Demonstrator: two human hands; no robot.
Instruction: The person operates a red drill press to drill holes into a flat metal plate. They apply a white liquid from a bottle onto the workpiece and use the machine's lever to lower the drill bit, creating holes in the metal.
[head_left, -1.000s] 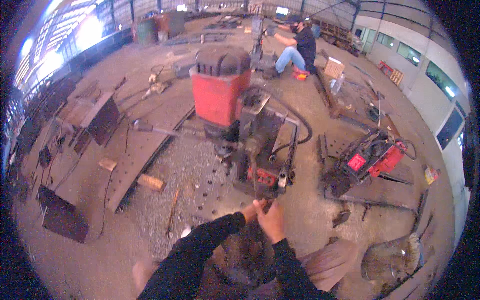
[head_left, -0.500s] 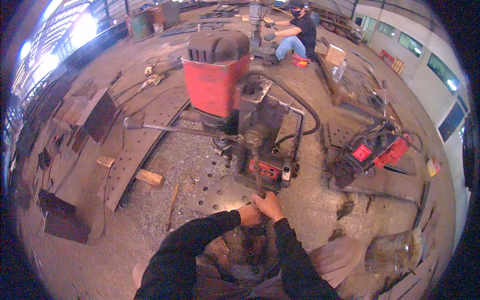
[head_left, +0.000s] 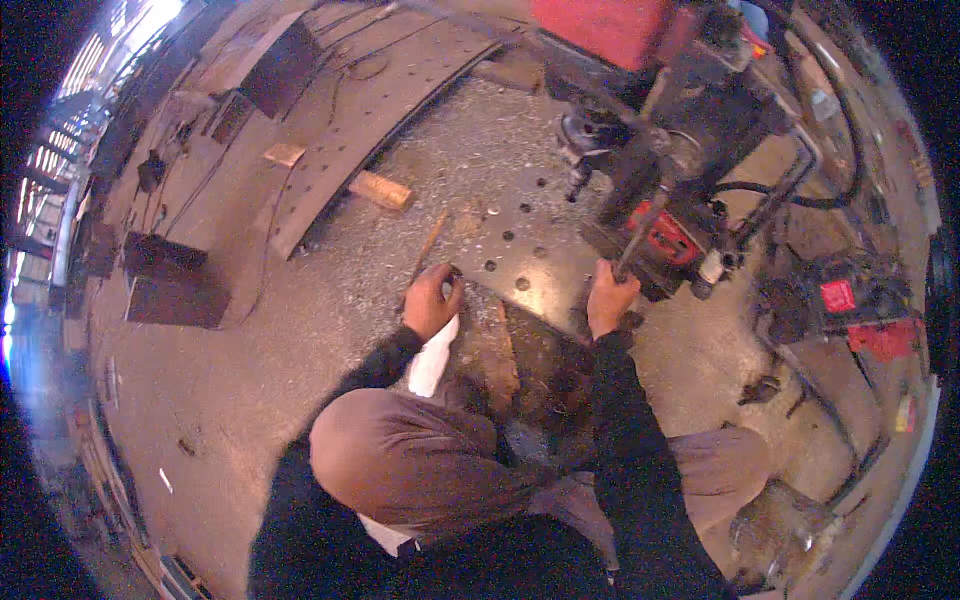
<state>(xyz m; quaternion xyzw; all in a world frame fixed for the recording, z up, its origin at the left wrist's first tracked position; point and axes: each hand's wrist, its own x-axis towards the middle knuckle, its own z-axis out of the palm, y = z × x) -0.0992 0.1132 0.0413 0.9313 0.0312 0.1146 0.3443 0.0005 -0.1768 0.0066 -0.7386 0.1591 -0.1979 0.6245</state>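
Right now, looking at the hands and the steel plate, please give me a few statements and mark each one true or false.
1. The right hand grips a lever of the drill. True.
2. The left hand is on the drill. False: it rests at the edge of the plate, apart from the drill.
3. The plate has round holes. True.
4. The wood block lies on the plate. False: it lies on the floor, left of it.
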